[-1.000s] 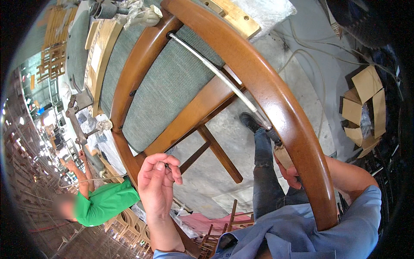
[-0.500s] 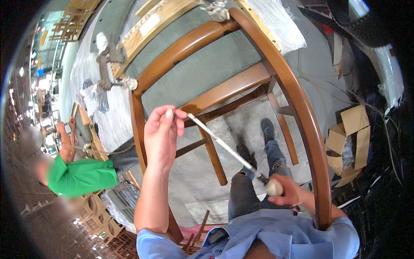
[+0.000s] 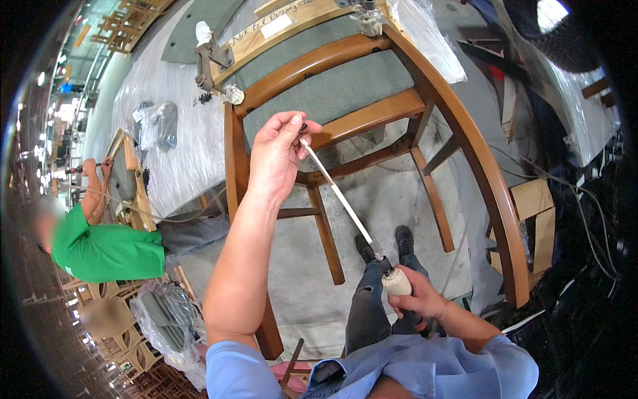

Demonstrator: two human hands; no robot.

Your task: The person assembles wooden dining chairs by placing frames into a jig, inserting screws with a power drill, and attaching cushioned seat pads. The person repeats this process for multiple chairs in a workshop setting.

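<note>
My left hand [image 3: 276, 163] is raised over the near side of a brown wooden chair frame [image 3: 465, 156]. Pinched between its thumb and fingers is a small dark screw [image 3: 304, 128]. Just below that pinch ends the long pale shaft of a power screwdriver [image 3: 397, 282]; whether its tip touches the screw I cannot tell. My right hand [image 3: 425, 299], lower and to the right, is wrapped round the tool's cream-covered body. Beyond my left hand, a grey-green upholstered pad [image 3: 332, 86] sits within the frame, next to a wooden rail [image 3: 372, 121].
Two metal clamps with wrapped ends, one at the left [image 3: 211, 60], hold the chair against a wooden board [image 3: 292, 23]. Plastic film [image 3: 179, 193] covers the bench at left. A person in green [image 3: 109, 249] works further left. An open cardboard box [image 3: 535, 199] and cables lie at right.
My left hand has moved up and away, closer to the chair rail, still pinching. The screwdriver has come along and points more steeply away from me. The whole view has shifted slightly.
</note>
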